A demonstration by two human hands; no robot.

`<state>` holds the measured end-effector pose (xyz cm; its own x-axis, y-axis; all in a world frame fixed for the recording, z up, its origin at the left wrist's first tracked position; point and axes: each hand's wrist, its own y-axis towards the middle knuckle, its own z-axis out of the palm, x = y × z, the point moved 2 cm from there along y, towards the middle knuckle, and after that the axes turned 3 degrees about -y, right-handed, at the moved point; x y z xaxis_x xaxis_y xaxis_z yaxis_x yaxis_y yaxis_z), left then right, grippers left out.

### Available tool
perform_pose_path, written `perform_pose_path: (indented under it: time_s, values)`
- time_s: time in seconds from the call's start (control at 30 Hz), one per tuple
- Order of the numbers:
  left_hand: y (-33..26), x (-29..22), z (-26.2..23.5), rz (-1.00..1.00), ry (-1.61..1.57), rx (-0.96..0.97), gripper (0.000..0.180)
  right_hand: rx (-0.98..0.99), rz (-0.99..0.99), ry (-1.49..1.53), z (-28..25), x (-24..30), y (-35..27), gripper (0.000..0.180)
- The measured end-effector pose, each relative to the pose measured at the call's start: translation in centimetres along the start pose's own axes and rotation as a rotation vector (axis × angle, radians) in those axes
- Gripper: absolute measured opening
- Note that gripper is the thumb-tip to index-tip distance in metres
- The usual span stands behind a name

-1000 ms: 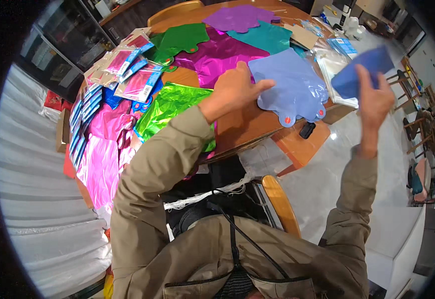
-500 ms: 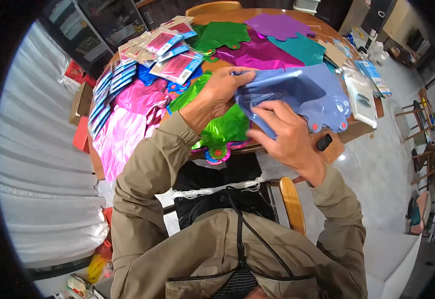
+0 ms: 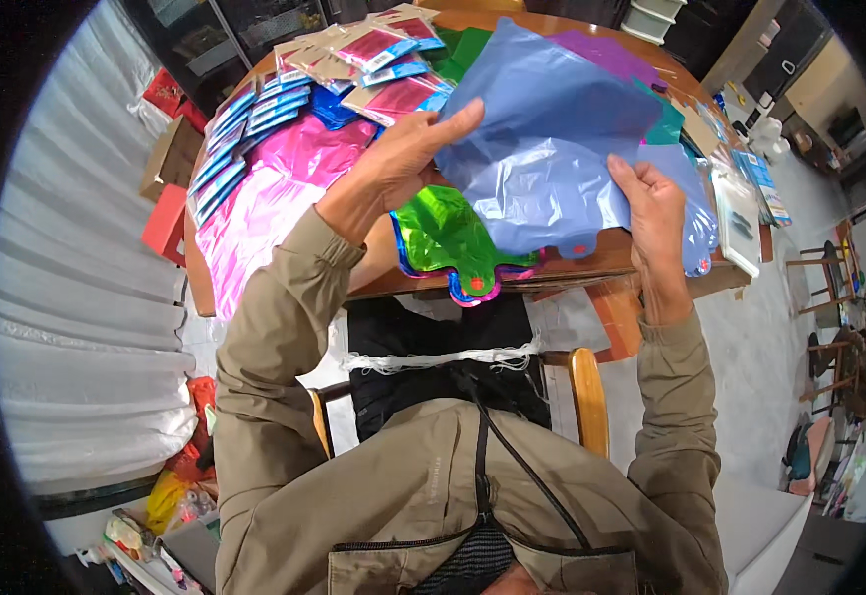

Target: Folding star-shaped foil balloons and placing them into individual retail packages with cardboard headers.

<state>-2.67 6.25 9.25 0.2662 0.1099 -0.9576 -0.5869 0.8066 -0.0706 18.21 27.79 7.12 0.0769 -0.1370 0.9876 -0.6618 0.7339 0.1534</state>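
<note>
A flat, shiny blue foil balloon (image 3: 542, 109) is spread open between my hands above the table. My left hand (image 3: 408, 159) pinches its left edge between thumb and fingers. On the right edge, the thumb and curled fingers of my right hand (image 3: 656, 203) grip the foil. Another blue foil balloon (image 3: 698, 213) lies flat beneath and to the right, with a small red spot on its tab. Below the held foil, a bright green foil balloon (image 3: 448, 233) rests on a stack near the table's front edge.
Packaged foil sheets (image 3: 378, 45) with card backs are heaped at the back left, beside pink foil (image 3: 294, 188). Purple foil (image 3: 606, 55) lies at the back. A white tray (image 3: 735, 223) stands at the right edge. The wooden chair's armrest (image 3: 587, 402) is by my right side.
The blue foil was folded and bunched between my hands; now it is spread out and raised. My right hand has moved right and away from my left hand.
</note>
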Motion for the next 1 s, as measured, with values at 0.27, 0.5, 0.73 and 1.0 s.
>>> perform_pose_path:
  time_s: [0.27,0.5,0.73,1.0]
  values:
    - [-0.2,-0.3,-4.9,0.119,0.453,-0.181,0.026,0.094,0.006,-0.171,2.1,-2.0,0.6,0.024]
    - [1.3,0.8,-7.9,0.118,0.791,-0.237,0.023,0.283,-0.021,-0.565,3.6,-3.7,1.6,0.037]
    - [2.2,3.0,-9.5,0.077,1.114,-0.216,0.028,0.309,-0.145,-0.993,4.7,-4.6,1.0,0.040]
    - [1.6,3.4,-9.5,0.292,1.338,-0.270,0.031,0.342,-0.224,-1.065,2.8,-0.7,3.3,0.038]
